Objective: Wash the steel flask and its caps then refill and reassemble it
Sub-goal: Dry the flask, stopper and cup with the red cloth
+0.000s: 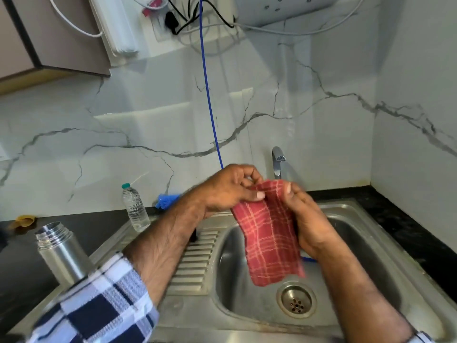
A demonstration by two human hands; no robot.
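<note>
Now, I see the flask (pixel 60 253) upright and uncapped on the table (pixel 103 226), at eight o'clock from my left hand (pixel 227 191), the nearer one. Both left and right hand (pixel 306 219) pinch a red cloth (pixel 267 238) over the sink (pixel 346 209), fingers curled. I find no caps.

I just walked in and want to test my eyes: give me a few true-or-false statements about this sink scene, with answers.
1. Both hands hold the red checked cloth above the steel sink. True.
2. The steel flask has its cap on. False: its threaded mouth is open.
3. The clear plastic water bottle lies in the basin. False: it stands beside it.
4. The left hand pinches the cloth's top edge. True.
</note>
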